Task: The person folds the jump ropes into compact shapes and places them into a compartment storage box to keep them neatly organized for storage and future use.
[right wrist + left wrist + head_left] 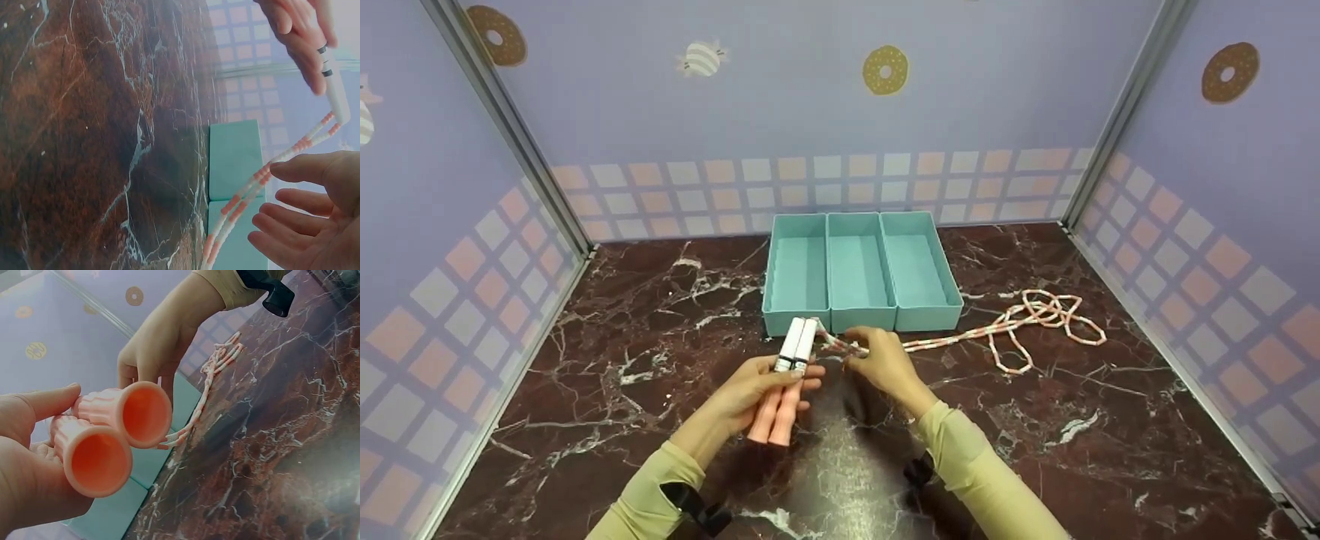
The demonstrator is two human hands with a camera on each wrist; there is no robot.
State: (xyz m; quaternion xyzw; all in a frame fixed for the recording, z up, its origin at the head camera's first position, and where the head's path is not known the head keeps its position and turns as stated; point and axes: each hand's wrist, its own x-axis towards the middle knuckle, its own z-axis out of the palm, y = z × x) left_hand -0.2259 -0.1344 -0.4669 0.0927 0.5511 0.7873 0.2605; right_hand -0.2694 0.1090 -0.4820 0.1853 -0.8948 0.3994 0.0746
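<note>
Head view: left hand grips two pink-and-white handles, side by side, just before teal bins; right hand alongside, fingers loosely spread, thumb at beaded rope, contact unclear! Rope runs off right, loops tangled on marbled surface.

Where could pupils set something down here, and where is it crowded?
Bare tabletop lies between left wall and left hand, and between right sleeve and right wall, nearer than the beaded rope. All three bins look bare inside. Crowded: just before the bins, where handles, rope and right hand cluster.
</note>
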